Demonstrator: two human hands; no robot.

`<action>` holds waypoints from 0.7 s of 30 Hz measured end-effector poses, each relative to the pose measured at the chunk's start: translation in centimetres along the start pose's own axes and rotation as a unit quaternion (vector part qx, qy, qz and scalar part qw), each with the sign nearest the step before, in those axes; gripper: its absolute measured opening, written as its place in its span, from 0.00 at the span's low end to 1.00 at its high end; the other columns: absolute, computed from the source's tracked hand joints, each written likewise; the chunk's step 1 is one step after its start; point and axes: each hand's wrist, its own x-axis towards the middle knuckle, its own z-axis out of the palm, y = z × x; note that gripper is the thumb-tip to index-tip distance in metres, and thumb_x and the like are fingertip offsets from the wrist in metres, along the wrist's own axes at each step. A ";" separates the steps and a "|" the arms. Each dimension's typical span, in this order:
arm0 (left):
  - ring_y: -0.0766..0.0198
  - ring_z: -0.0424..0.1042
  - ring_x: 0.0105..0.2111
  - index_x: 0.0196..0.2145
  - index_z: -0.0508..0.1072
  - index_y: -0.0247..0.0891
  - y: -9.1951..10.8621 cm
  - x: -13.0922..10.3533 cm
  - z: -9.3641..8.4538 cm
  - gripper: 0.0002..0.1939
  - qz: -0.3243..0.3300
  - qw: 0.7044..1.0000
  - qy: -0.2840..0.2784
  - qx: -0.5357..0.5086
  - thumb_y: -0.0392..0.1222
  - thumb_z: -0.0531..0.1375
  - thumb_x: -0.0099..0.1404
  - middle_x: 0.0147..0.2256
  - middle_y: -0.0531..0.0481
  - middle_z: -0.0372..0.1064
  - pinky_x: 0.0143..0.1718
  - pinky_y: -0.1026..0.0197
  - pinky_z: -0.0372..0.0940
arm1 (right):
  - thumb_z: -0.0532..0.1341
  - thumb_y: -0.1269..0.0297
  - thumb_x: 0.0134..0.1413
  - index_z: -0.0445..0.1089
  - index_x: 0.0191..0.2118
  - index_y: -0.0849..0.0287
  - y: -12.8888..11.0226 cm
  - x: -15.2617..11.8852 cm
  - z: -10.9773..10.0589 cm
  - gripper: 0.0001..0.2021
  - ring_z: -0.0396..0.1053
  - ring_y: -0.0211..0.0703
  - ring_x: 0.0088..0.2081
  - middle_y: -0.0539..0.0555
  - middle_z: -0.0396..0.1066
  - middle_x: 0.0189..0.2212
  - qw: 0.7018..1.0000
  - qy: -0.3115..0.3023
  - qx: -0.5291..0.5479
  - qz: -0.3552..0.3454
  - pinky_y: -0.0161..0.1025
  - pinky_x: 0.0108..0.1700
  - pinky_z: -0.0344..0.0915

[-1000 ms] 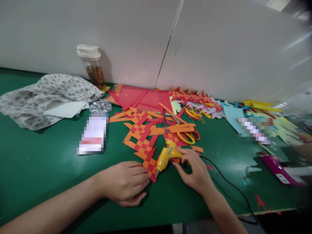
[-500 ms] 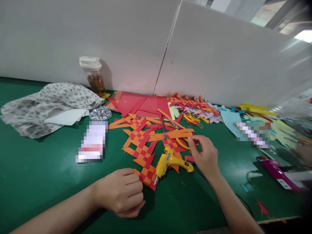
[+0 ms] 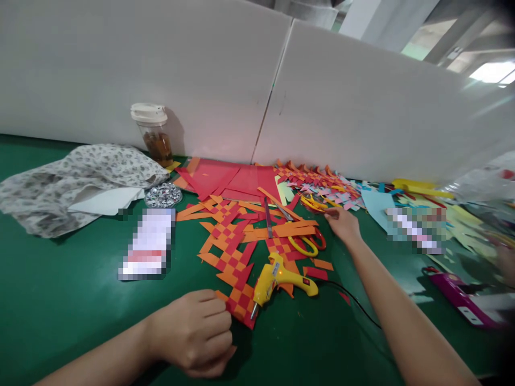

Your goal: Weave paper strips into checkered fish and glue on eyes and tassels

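My left hand (image 3: pixel 193 332) rests as a closed fist on the table, against the near end of a woven red and orange paper strip (image 3: pixel 233 257); whatever its fingers hold is hidden. My right hand (image 3: pixel 344 225) stretches forward, its fingers together at the edge of a tangle of thin yellow-orange loops (image 3: pixel 313 202). What it pinches is too small to make out. A yellow glue gun (image 3: pixel 281 279) lies on its side between my hands, its nozzle over the strip's end. Behind it, scissors (image 3: pixel 303 247) with yellow and red handles lie partly under orange paper strips (image 3: pixel 293 229).
A phone (image 3: pixel 148 241), a dish of shiny bits (image 3: pixel 163 195), a patterned cloth (image 3: pixel 80 182) and a lidded cup (image 3: pixel 155 134) stand left. Red sheets (image 3: pixel 225 179) lie before the partition (image 3: pixel 181 80). On the right are a purple power strip (image 3: pixel 458 297) and another person's blurred hand (image 3: pixel 505 252).
My right hand has moved forward from the orange strips to the yellow-orange loops, uncovering the scissor handles and small paper scraps. My left fist stays by the woven strip; the view has shifted slightly.
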 end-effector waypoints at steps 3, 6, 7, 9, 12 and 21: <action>0.64 0.52 0.19 0.17 0.61 0.38 0.0 0.1 0.0 0.13 -0.002 1.000 -0.001 -0.003 0.33 0.53 0.59 0.17 0.54 0.55 0.20 0.59 0.49 | 0.60 0.67 0.46 0.75 0.37 0.59 0.4 0.0 0.0 0.10 0.74 0.47 0.35 0.55 0.77 0.33 1.000 -0.006 0.003 -0.003 0.40 0.39 0.65; 0.64 0.51 0.19 0.17 0.61 0.38 -0.1 0.1 -0.1 0.14 -0.004 1.000 -0.001 -0.009 0.33 0.53 0.60 0.17 0.54 0.54 0.20 0.59 0.48 | 0.61 0.66 0.45 0.74 0.31 0.59 0.6 0.2 -0.2 0.07 0.74 0.49 0.36 0.55 0.77 0.30 1.000 0.000 -0.002 0.004 0.41 0.38 0.65; 0.64 0.51 0.19 0.18 0.61 0.38 -0.1 0.1 -0.1 0.14 -0.004 1.000 -0.002 -0.010 0.33 0.52 0.60 0.18 0.54 0.54 0.20 0.59 0.48 | 0.61 0.65 0.45 0.74 0.30 0.58 0.6 0.3 -0.2 0.06 0.74 0.50 0.36 0.55 0.77 0.30 1.000 0.004 -0.005 0.008 0.41 0.37 0.65; 0.64 0.51 0.19 0.18 0.61 0.38 -0.1 0.0 -0.1 0.14 -0.002 1.000 0.001 -0.010 0.33 0.52 0.61 0.18 0.54 0.54 0.20 0.59 0.48 | 0.62 0.64 0.43 0.74 0.31 0.58 0.6 0.4 -0.3 0.07 0.73 0.50 0.35 0.55 0.77 0.31 1.000 0.012 -0.008 0.012 0.41 0.35 0.65; 0.64 0.51 0.19 0.18 0.61 0.39 -0.2 -0.1 -0.1 0.13 0.000 1.000 0.001 -0.010 0.33 0.53 0.60 0.18 0.54 0.54 0.20 0.58 0.47 | 0.63 0.63 0.41 0.74 0.32 0.56 0.7 0.4 -0.3 0.09 0.73 0.48 0.33 0.53 0.77 0.29 1.000 0.015 -0.007 0.008 0.39 0.33 0.64; 0.64 0.52 0.19 0.18 0.60 0.39 -0.2 -0.2 0.0 0.13 0.000 1.000 0.005 -0.011 0.33 0.53 0.59 0.18 0.54 0.54 0.20 0.58 0.47 | 0.62 0.66 0.42 0.74 0.37 0.58 0.7 -0.1 -0.5 0.11 0.73 0.51 0.36 0.57 0.77 0.33 0.997 0.071 -0.019 -0.018 0.42 0.36 0.65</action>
